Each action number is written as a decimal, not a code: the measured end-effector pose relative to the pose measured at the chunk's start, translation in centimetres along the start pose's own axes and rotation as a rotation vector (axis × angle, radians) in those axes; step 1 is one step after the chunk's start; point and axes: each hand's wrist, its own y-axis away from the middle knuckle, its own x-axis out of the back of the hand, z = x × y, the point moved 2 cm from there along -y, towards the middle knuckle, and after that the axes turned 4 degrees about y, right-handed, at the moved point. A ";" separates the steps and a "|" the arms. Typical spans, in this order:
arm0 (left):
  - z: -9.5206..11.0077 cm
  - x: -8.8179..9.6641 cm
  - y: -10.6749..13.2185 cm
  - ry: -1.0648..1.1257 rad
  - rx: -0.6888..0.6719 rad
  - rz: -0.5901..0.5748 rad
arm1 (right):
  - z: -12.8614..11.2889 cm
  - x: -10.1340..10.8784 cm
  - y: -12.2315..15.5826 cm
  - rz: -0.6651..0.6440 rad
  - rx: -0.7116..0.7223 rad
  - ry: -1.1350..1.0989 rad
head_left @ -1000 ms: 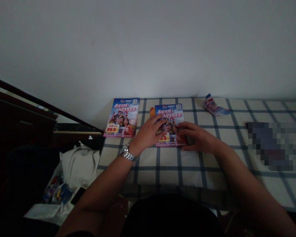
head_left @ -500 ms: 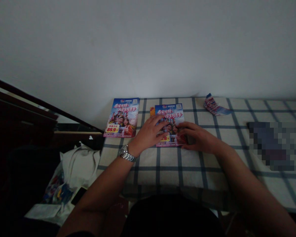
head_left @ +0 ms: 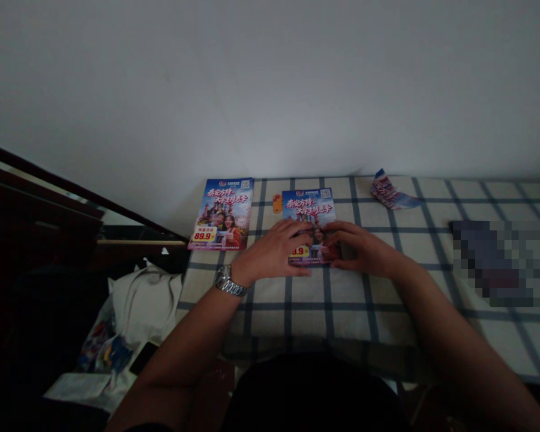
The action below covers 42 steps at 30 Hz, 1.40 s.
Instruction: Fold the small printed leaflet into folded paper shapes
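A colourful flyer (head_left: 309, 211) lies on the checked tablecloth (head_left: 355, 294) in front of me. My left hand (head_left: 270, 255), with a metal watch on the wrist, rests on the flyer's lower left part, fingers lying flat and thumb along its near edge. My right hand (head_left: 362, 247) lies on the flyer's lower right corner, fingers curved down onto the paper. A second, identical flyer (head_left: 222, 213) lies flat at the table's left edge, untouched. A small orange thing (head_left: 277, 203) sits between the two flyers.
A crumpled piece of printed paper (head_left: 389, 193) lies by the wall at the back. A blurred dark patch (head_left: 495, 261) is on the right of the cloth. Left of the table, lower down, are a white cloth (head_left: 144, 294), a bag and dark furniture.
My left hand has slid down and right across the flyer, covering more of its lower half. My right hand has barely shifted. The flyer stays in place.
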 end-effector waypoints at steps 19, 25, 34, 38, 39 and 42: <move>-0.9 -0.6 -0.4 -0.008 -0.017 0.095 | -0.9 0.7 -0.3 0.025 -0.018 -0.022; -0.5 -0.5 -0.4 -0.034 0.054 0.145 | -1.3 0.8 -0.6 0.067 -0.032 -0.034; 0.0 -0.4 -0.1 -0.017 0.132 0.150 | -1.5 0.5 -0.8 0.130 -0.137 -0.004; -0.2 -0.1 0.0 0.003 0.101 0.180 | -1.1 0.2 -0.6 0.174 -0.195 0.041; -0.3 -0.1 0.1 -0.004 0.102 0.190 | -1.0 0.2 -0.6 0.195 -0.216 0.059; -0.6 -0.2 0.2 -0.025 0.144 0.208 | -0.4 0.0 -0.7 0.251 -0.270 0.096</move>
